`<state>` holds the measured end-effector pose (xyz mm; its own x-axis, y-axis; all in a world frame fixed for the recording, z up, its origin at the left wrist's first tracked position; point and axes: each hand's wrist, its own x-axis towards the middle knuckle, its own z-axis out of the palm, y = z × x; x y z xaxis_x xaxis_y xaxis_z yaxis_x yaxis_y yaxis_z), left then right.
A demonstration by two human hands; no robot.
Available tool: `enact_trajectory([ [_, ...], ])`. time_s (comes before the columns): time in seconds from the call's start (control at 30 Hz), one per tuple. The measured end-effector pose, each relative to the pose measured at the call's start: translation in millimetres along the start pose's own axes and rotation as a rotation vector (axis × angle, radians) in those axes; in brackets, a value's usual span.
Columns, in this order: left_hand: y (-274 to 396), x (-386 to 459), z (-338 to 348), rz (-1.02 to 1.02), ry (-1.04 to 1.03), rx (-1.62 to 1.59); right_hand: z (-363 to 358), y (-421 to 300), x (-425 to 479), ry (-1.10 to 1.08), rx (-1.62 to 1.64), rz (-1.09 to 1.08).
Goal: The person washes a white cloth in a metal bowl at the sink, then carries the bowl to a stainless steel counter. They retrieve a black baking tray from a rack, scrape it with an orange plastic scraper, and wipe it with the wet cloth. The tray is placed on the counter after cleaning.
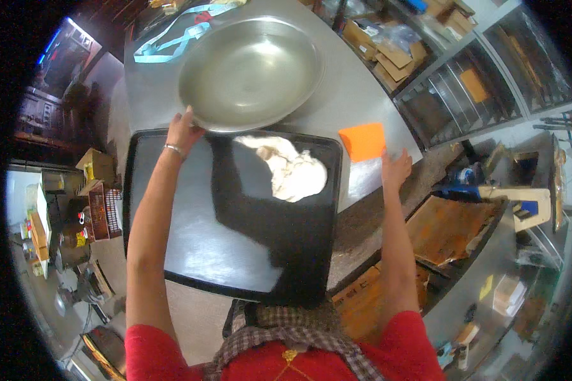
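A wide, shallow stainless steel bowl [252, 71] stands on the metal table beyond the tray. My left hand [183, 133] is at its near-left rim, with fingers over the edge. In front of me is a large black-rimmed baking tray [229, 252]. A pale, lumpy mass of dough [295, 171] lies at the tray's far right, with a tail stretching left towards the bowl. To the right of the tray, an orange dough scraper [363, 142] rests on the table. My right hand [395, 169] is at the scraper's near-right corner, fingers apart; whether a fingertip touches it is unclear.
The metal table [357, 90] carries a light blue strap [174, 43] left of the bowl. Cardboard boxes [395, 57] fill a shelf at the far right. Stained brown trays [453, 228] sit low on my right. A brown plastic crate [104, 212] stands on my left.
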<state>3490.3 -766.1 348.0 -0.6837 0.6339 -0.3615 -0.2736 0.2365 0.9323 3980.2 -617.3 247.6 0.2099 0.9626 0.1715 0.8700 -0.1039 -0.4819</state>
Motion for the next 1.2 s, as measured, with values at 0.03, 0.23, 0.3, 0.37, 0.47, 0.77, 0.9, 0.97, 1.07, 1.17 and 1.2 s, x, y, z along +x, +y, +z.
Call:
enact_trajectory([
  [0.03,-9,13,-10,0.003,-0.016,0.126,7,5,-1,-0.024,-0.005,0.057],
  [0.23,-11,13,3,-0.163,-0.138,-0.048,5,-14,-4,-0.079,0.117,0.259],
  [0.3,-11,5,12,-0.178,-0.087,-0.052,-5,-24,-7,-0.097,0.023,0.188],
  [0.37,-15,-1,28,-0.193,-0.035,-0.048,-7,-26,-11,-0.069,-0.139,0.08],
  [0.47,-17,-15,51,-0.237,0.008,-0.129,-7,-27,-15,-0.015,-0.128,-0.18],
  [0.77,-48,-53,148,-0.256,-0.24,-0.359,-13,3,-13,-0.035,-0.12,-0.185],
  [0.9,-44,-76,218,-0.216,-0.208,-0.421,-13,22,-15,0.034,-0.094,-0.153],
  [0.97,-30,-93,256,-0.341,-0.08,-0.571,-11,28,-16,0.059,-0.096,-0.161],
  [1.07,-37,-88,290,-0.375,-0.053,-0.711,-7,27,-22,0.113,-0.065,-0.205],
  [1.17,-60,-73,315,-0.135,-0.156,-0.366,-6,23,-27,0.109,-0.067,-0.236],
  [1.2,-63,-70,327,-0.144,-0.155,-0.369,-8,22,-26,0.108,-0.047,-0.236],
])
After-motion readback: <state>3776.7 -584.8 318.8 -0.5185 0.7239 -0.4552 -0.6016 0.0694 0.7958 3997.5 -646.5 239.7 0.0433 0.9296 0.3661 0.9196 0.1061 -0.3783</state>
